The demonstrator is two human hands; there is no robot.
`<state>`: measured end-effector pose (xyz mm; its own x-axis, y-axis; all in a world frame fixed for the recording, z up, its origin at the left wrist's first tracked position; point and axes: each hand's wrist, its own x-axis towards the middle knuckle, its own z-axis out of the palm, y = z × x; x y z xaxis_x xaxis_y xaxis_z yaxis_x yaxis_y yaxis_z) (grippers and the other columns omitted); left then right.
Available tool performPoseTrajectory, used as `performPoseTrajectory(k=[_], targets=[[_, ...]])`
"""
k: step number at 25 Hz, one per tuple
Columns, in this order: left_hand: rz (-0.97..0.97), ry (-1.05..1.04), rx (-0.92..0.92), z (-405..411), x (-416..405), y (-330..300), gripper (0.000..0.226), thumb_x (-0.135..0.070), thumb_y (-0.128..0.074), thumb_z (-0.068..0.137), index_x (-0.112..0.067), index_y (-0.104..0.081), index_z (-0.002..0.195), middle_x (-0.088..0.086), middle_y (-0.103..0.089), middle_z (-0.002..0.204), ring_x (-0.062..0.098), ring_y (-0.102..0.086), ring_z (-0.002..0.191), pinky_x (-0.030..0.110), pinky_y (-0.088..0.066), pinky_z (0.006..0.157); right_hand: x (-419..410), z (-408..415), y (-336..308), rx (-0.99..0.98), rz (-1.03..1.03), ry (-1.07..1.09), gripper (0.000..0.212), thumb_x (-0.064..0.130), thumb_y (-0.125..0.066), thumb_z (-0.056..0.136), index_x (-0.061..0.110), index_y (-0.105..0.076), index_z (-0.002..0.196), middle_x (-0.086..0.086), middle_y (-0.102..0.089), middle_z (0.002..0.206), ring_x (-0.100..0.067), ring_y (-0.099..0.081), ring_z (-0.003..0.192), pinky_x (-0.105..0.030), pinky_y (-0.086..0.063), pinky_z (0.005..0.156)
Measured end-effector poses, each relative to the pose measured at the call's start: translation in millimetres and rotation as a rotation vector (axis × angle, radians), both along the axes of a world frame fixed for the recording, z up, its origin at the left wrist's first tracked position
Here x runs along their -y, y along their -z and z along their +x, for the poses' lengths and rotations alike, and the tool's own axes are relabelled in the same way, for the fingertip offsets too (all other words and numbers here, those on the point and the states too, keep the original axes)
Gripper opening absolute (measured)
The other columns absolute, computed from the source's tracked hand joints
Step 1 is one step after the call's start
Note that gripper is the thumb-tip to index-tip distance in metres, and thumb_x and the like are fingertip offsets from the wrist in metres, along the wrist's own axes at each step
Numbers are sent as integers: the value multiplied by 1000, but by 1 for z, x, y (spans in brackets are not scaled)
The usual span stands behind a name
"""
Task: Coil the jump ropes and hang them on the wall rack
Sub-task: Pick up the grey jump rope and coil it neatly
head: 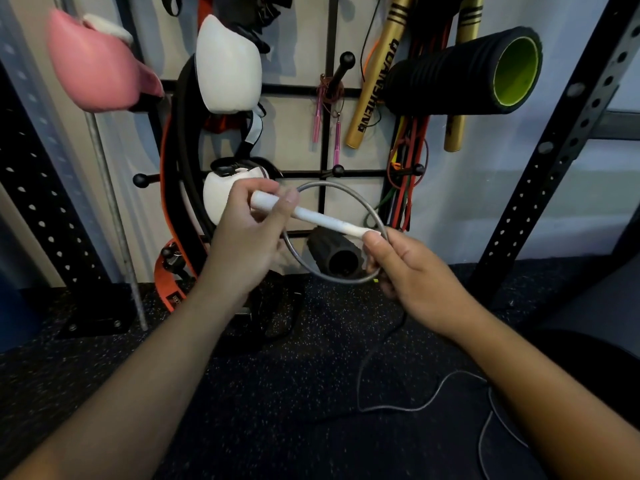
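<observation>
**Grey rope looped between both hands, rack directly ahead**

Nearest: loose length of the grey jump rope (398,407) trails in slack curves over the dark speckled floor (242,393), at right between the forearms and under the right arm.

Mid-field, hands raised in front of the rack. Left hand (249,237): fingers curled round the upper end of the white handle (311,214), thumb laid along it; firm hold. Right hand (412,271): thumb and fingers pinched on the lower end of the same handle, where the cord also passes. Handle lies tilted, high at left, low at right. One loop (360,199) of the grey cord stands as a rough circle between the two hands, crossing behind the handle. Whether more than one turn is stacked in it: cannot tell.

Far: black wall rack (325,133) of bars with ball-tipped pegs. A pink-handled jump rope (327,109) already hangs from the upper middle peg, handles dangling. To its left, a white boxing glove (228,67), with a second white glove lower down just behind the left hand; a pink boxing glove (97,67) at upper left. Right of centre: gold bats (377,71), a black foam roller (464,71) with green core, and a bundle of red and coloured bands (405,188). A smaller black roller (332,254) sits low by the wall, seen through the loop. Perforated black uprights (561,150) frame both sides.
</observation>
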<state>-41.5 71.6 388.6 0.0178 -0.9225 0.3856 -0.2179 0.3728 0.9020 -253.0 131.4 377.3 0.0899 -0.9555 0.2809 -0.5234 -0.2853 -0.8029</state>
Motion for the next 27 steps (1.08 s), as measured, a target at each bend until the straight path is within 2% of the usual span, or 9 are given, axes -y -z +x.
performPoseTrajectory(k=[3,5,8,10,14,17,20,23,27], targets=[[-178,143,636,18,2,-14,30,-58,-56,92,-38,-65,112,-21,-63,111,6,-58,106,36,-48,96,-1,-10,-6,-274,58,-133,34,54,-39,96,27,-56,85,10,-47,68,0,-44,54,-18,-38,52],[45,469,695,8,-8,-17,38,-60,-46,94,-33,-69,106,-14,-75,97,5,-70,93,34,-55,92,-3,-6,-3,-358,107,-239,30,53,-42,98,31,-60,87,14,-48,66,1,-44,57,-17,-38,54],[491,753,435,-10,-19,-8,55,-59,-41,100,-12,-71,95,-1,-61,65,19,-61,54,32,-56,59,-1,-7,-2,-313,89,-265,38,57,-50,92,26,-70,90,9,-58,69,-12,-53,62,-30,-44,60],[530,768,317,-15,-21,0,50,-56,-45,101,-13,-69,93,-4,-46,62,10,-38,46,24,-35,41,0,-12,-5,-255,72,-208,46,59,-54,89,17,-71,85,4,-56,66,-16,-49,58,-32,-40,58],[446,762,184,-20,-27,3,46,-54,-43,102,-19,-72,93,-7,-46,63,6,-31,47,20,-22,42,-9,-12,-8,-178,14,-200,37,49,-51,95,21,-69,81,14,-55,65,0,-47,58,-15,-37,58],[442,717,205,-20,-30,3,46,-59,-42,99,-23,-68,87,-10,-40,61,5,-29,48,18,-22,43,-15,-10,-11,-91,46,-196,40,48,-50,98,19,-72,83,12,-57,62,-10,-45,56,-17,-36,54],[466,729,11,-23,-34,3,46,-61,-45,95,-20,-65,87,-11,-36,58,5,-24,45,18,-19,39,-22,-5,-17,209,175,-138,43,55,-48,95,23,-71,80,3,-49,61,-13,-39,52,-20,-33,48],[420,676,-75,-26,-36,2,42,-59,-49,95,-21,-61,82,-10,-37,57,6,-24,44,19,-19,37,-22,-4,-18,309,211,-128,44,53,-45,99,22,-70,82,1,-45,61,-14,-36,51,-22,-31,46],[349,451,-659,-32,-33,-3,45,-61,-46,96,-20,-52,79,-10,-32,55,5,-24,40,20,-20,35,-16,-17,-16,566,190,-174,50,54,-42,101,12,-68,96,-1,-35,60,-17,-31,50,-31,-27,49]])
